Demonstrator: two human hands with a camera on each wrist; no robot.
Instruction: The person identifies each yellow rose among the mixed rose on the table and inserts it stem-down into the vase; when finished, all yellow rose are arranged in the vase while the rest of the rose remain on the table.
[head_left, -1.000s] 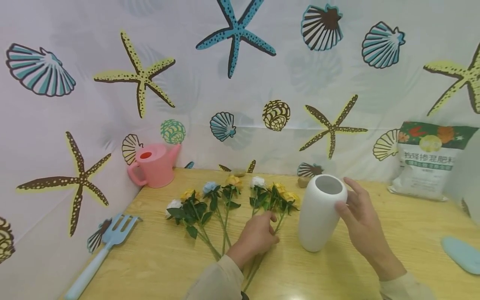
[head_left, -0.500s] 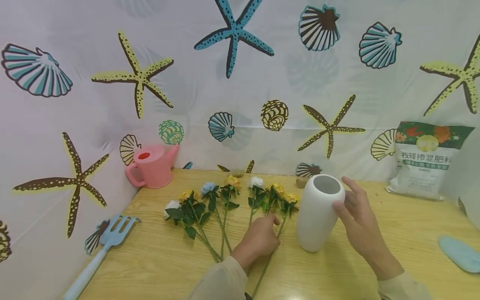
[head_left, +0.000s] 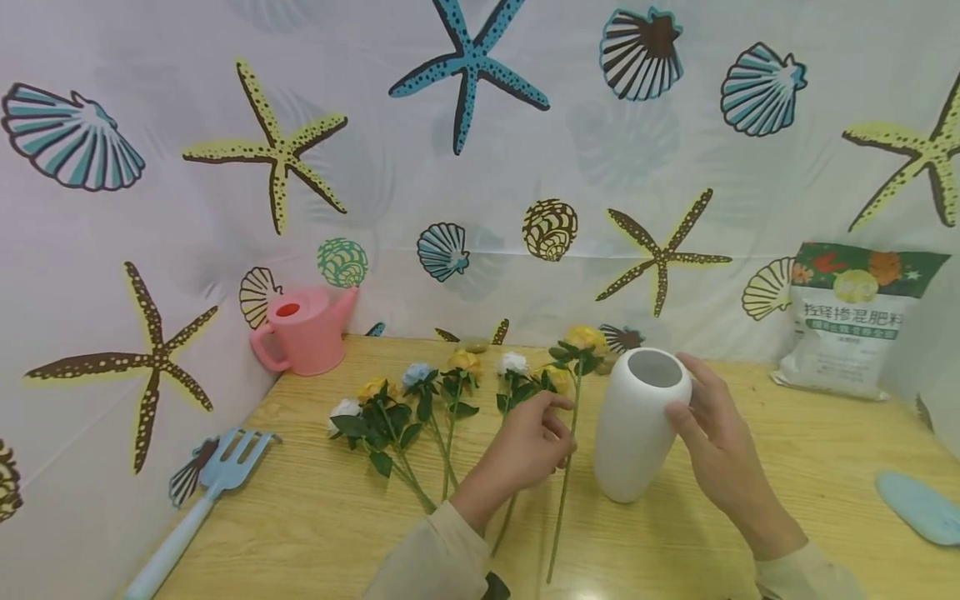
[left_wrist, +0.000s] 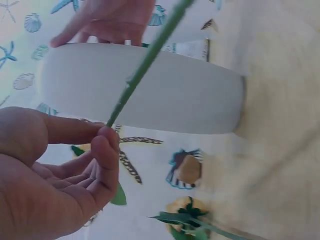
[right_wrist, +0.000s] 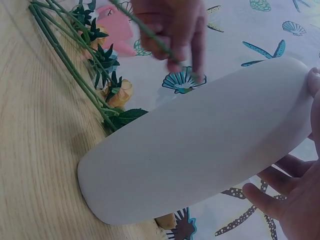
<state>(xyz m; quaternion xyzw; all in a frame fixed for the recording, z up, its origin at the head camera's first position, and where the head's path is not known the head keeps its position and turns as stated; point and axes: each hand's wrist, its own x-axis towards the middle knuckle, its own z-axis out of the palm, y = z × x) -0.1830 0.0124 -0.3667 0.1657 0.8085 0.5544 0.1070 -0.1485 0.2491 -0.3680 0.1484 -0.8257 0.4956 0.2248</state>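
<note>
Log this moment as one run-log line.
left hand: pinches yellow rose stem, lifted | right hand: steadies white vase | vase: upright on table

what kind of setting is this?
Probably a staged tabletop for flower arranging, not a real room: a printed starfish-and-shell backdrop behind a wooden table, with a white vase, loose flowers and a pink watering can.

Bright, even, diffuse light leaves only faint shadows on the pale wooden bench (head_left: 315, 508), the head view bows at its edges, and both wrist views look washed-out and softly blurred.
</note>
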